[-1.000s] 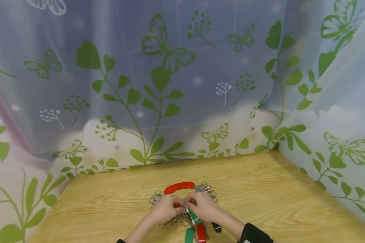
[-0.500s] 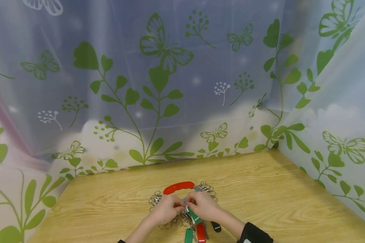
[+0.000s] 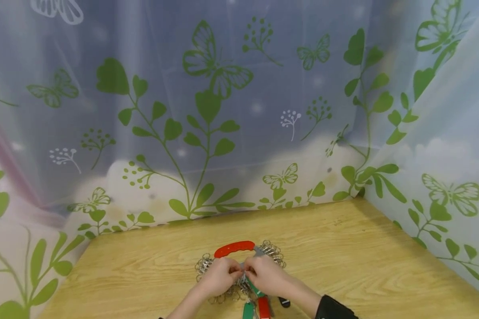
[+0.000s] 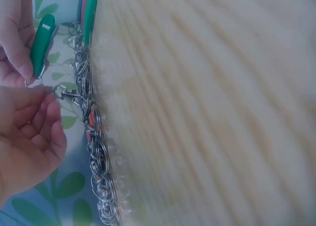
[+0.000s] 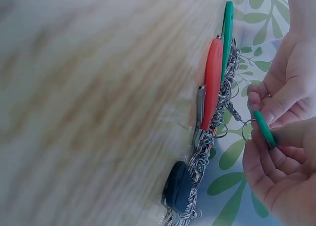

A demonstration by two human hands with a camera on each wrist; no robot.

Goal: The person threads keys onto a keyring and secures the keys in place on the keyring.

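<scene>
In the head view both hands meet over a large ring holder with a red grip (image 3: 234,248), its grey frame hung with many metal key rings and clasps (image 3: 272,251). My left hand (image 4: 29,132) pinches a small metal ring beside a swivel clasp (image 4: 73,94) with thumb and fingertips. Close against it, my right hand (image 5: 281,171) holds a green key tag (image 5: 265,130) by its split ring end, the tag lying between its fingers. The exact contact at the ring is hidden by fingertips.
Nearer the person lie another green tag (image 3: 248,310), a red tag (image 3: 264,307) and a black tag (image 3: 284,302), with keys partly showing. The wood-grain table (image 3: 151,257) meets a printed curtain (image 3: 239,146) at the back and sides.
My right hand has turned slightly and its fingers have closed in toward the left hand, covering more of the green tag. The left hand and the ring holder stay nearly in place.
</scene>
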